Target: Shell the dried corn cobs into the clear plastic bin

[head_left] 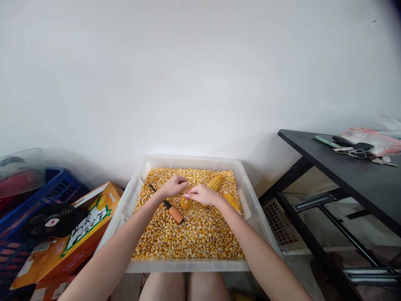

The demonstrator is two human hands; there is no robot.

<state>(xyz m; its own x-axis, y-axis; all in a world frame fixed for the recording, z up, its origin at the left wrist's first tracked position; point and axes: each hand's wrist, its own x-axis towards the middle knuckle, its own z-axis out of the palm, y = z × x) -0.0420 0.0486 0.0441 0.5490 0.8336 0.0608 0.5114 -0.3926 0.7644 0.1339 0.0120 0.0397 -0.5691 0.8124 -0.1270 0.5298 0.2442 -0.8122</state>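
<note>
Both hands are over a translucent plastic bin filled with loose corn kernels. My left hand is closed, its fingers curled in; what they hold, if anything, is hidden. Close beside it, my right hand is closed in a pinch, and anything between its fingertips is too small to name. An ear of corn lies behind the right hand, and a yellow kernel-covered end shows below its fingers. Another ear is partly hidden by the right wrist. A screwdriver with an orange handle rests on the kernels.
To the right stands a black table with keys and a pink-edged bag. At the left are an orange cardboard box, a small black fan and a blue crate. A white wall rises behind the bin.
</note>
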